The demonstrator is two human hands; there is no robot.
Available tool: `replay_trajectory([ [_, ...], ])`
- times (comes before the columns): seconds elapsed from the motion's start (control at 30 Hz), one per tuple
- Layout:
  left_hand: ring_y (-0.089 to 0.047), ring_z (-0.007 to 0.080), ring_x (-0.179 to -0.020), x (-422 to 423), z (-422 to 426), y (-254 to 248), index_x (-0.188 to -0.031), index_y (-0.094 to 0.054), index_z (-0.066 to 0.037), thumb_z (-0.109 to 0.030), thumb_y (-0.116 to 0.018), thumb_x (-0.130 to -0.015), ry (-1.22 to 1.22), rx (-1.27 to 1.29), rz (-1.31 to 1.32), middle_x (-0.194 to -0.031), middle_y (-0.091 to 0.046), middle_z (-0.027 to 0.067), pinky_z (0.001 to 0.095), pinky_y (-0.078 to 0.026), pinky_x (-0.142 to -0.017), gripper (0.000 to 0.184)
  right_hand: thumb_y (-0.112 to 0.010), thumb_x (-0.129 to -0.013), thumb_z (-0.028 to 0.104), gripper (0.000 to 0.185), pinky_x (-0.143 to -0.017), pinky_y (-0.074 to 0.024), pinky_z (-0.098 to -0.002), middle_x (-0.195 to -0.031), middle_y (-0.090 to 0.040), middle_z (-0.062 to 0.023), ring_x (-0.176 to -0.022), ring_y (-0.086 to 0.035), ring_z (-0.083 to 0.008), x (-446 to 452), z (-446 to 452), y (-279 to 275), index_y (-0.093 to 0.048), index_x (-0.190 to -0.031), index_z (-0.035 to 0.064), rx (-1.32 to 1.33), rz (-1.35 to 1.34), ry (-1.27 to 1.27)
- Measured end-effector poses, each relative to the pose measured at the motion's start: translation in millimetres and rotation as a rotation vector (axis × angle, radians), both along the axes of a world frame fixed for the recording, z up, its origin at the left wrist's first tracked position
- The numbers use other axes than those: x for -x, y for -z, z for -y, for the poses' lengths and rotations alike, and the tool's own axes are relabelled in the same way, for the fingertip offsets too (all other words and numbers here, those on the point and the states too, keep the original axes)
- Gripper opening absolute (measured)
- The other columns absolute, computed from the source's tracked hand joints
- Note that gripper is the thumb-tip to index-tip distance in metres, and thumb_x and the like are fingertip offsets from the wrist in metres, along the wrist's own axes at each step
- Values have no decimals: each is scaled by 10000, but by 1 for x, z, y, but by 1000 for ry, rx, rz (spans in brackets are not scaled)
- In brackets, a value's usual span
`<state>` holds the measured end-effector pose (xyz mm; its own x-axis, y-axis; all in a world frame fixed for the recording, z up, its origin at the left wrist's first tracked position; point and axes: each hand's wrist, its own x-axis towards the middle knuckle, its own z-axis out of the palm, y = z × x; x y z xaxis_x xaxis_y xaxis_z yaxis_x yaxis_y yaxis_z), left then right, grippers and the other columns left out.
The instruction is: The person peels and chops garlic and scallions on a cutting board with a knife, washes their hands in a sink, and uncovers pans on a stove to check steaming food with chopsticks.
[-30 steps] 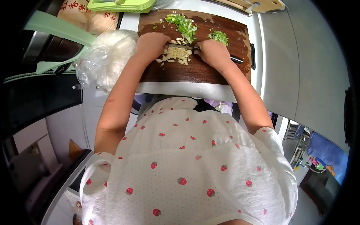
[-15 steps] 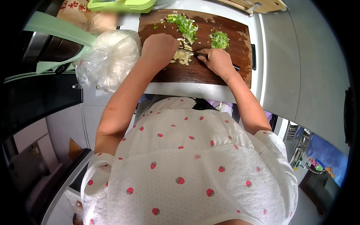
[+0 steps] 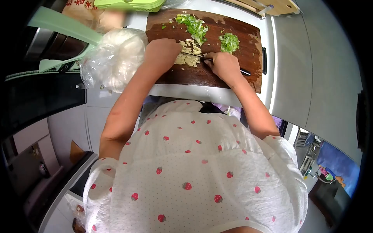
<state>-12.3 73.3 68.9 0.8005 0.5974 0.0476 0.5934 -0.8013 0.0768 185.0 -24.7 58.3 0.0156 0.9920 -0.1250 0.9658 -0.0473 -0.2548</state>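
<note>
My right hand (image 3: 224, 66) is wrapped around a knife, its dark handle end (image 3: 245, 72) sticking out behind the fist. The thin blade (image 3: 194, 55) runs leftward across chopped garlic (image 3: 188, 59). At the blade's far end my left hand (image 3: 163, 51) is closed, and the tip of the knife disappears at its fingers. Both hands are over a brown wooden cutting board (image 3: 194, 77). Beyond the garlic lies a loose heap of chopped scallion (image 3: 194, 28). A smaller scallion pile (image 3: 229, 42) is right of it, beyond my right hand.
Left of the board stands a clear plastic bag (image 3: 112, 58) with something white inside, beside a pale green plastic frame (image 3: 64, 25). Green trays (image 3: 132, 4) are behind. The white counter edge (image 3: 194, 91) runs in front of me, and a grey panel (image 3: 291, 70) is to the right.
My left hand has shifted slightly left and down, and the blade's left end has moved with it. The garlic lies a bit more spread out. My right hand keeps its grip.
</note>
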Motion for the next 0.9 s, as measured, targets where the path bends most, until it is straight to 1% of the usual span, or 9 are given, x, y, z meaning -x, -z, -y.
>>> replay_trajectory([
  [0.03,-615,271,-800,-2,5,-4,-765,-633,-116,-133,-592,-742,-16,-30,-5,-760,-610,61,406,-491,-647,51,-617,-820,249,191,-671,-509,-421,-803,-667,-136,-760,-637,-329,-4,1,2,-698,-941,126,-49,-55,5],
  [0.17,-616,276,-802,7,18,7,-777,-631,-112,-114,-591,-746,-61,-24,106,-756,-609,58,411,-491,-636,50,-608,-830,268,193,-668,-507,-423,-796,-667,-128,-753,-636,-326,-2,0,0,-700,-936,135,-43,-27,-66],
  [0.27,-613,272,-840,16,9,19,-846,-649,-104,-66,-595,-739,-115,122,134,-814,-627,56,402,-494,-676,125,-598,-819,214,153,-677,-505,-442,-778,-664,-153,-759,-644,-322,8,-7,-2,-699,-897,129,71,205,-72],
  [0.43,-601,256,-918,20,27,-16,-1011,-655,-68,-45,-587,-815,23,-95,778,-990,-639,91,325,-478,-830,209,-622,-820,248,171,-694,-498,-437,-807,-655,-161,-778,-633,-337,3,3,-17,-702,-895,117,-34,-35,-21],
  [0.47,-601,256,-918,27,35,-15,-1011,-655,-68,-45,-587,-815,20,-91,778,-990,-639,91,325,-478,-830,209,-622,-820,248,171,-694,-498,-437,-807,-655,-161,-778,-633,-337,1,7,-22,-702,-895,117,-29,-35,-22],
  [0.53,-602,252,-850,46,47,-11,-978,-646,-46,-77,-541,-875,-234,-39,1094,-925,-652,91,338,-472,-768,150,-640,-831,236,209,-627,-469,-408,-747,-627,-201,-664,-608,-344,-6,14,-32,-679,-925,53,-23,-231,112],
  [0.67,-611,166,-848,60,75,35,-992,-630,10,-99,-491,-942,-472,425,984,-919,-644,100,269,-473,-792,184,-681,-818,215,243,-595,-440,-364,-656,-562,-229,-552,-508,-290,-15,22,-48,-653,-885,-17,124,-358,232],
  [0.8,-610,156,-841,64,90,67,-987,-622,17,-104,-493,-942,-452,424,988,-899,-648,87,269,-477,-784,183,-685,-800,212,223,-639,-463,-399,-741,-612,-216,-657,-594,-349,-15,26,-52,-663,-902,14,214,-200,61],
  [0.9,-611,237,-801,70,85,80,-944,-629,-4,-104,-504,-921,-607,468,1144,-870,-643,110,300,-474,-746,163,-687,-783,235,234,-712,-479,-414,-827,-644,-189,-795,-618,-356,-10,20,-47,-680,-935,58,325,-166,47],
])
